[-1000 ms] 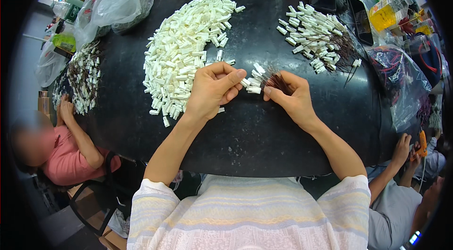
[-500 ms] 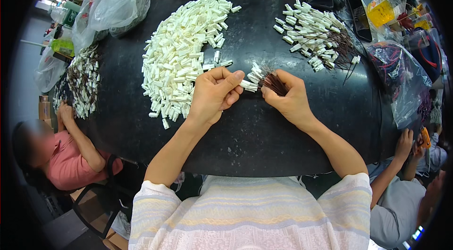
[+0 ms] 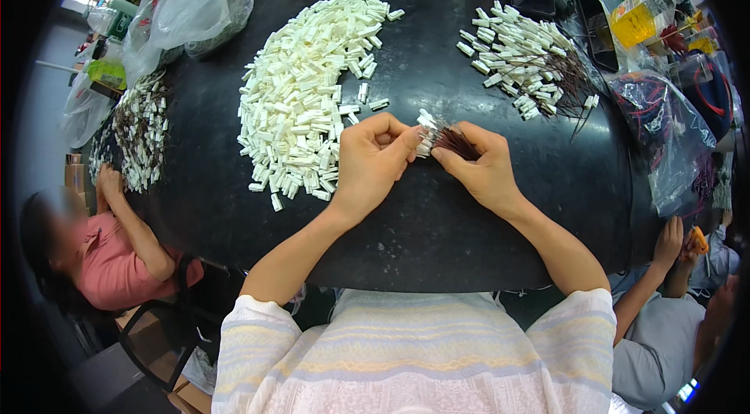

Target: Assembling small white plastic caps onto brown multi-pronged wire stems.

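Right of the white heap [image 3: 301, 94] on the desk [image 3: 406, 246], the right hand [image 3: 483, 170] is gripping a brown wire bundle [image 3: 461, 144] tipped with white connectors [image 3: 426, 119]. Nearer the heap, the left hand [image 3: 369, 168] is holding its fingers [image 3: 406, 140] together at those connectors; whether they are pinching one, I cannot tell.

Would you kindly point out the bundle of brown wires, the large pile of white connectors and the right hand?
Bundle of brown wires [image 3: 459, 144], head view: middle of the strands.
Large pile of white connectors [image 3: 301, 90], head view: middle of the heap.
Right hand [image 3: 487, 169], head view: middle, near the thumb's base.
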Motion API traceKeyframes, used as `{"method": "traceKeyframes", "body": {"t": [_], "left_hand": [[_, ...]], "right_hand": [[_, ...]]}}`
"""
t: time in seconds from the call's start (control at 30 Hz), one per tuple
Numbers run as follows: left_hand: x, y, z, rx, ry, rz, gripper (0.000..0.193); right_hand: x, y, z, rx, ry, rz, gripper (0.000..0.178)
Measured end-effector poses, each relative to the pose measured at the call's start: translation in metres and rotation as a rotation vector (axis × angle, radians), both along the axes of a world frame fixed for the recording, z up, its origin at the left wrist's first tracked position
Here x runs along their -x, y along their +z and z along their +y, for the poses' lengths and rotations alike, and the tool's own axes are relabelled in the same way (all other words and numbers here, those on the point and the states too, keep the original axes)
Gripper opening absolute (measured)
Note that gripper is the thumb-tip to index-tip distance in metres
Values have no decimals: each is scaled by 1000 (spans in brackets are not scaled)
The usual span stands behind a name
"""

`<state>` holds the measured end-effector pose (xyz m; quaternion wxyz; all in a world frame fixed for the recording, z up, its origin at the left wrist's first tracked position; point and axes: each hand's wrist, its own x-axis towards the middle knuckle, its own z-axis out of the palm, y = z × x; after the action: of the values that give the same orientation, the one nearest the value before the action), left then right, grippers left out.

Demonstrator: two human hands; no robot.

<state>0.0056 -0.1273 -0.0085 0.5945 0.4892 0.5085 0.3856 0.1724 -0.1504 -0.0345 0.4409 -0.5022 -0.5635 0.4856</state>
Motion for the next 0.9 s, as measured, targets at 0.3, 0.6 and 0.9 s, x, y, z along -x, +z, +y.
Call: {"method": "traceKeyframes", "body": {"t": [0.3, 0.6, 0.9], "left_hand": [[29, -17, 44, -912, 90, 1059, 9], [23, 2, 21, -333, -176, 352, 9], [25, -6, 17, -366, -218, 126, 13]], "right_hand": [[-4, 11, 3, 166, 25, 144, 12], [-9, 10, 5, 208, 1, 205, 11], [-8, 8, 5, 160, 21, 164, 9]]}}
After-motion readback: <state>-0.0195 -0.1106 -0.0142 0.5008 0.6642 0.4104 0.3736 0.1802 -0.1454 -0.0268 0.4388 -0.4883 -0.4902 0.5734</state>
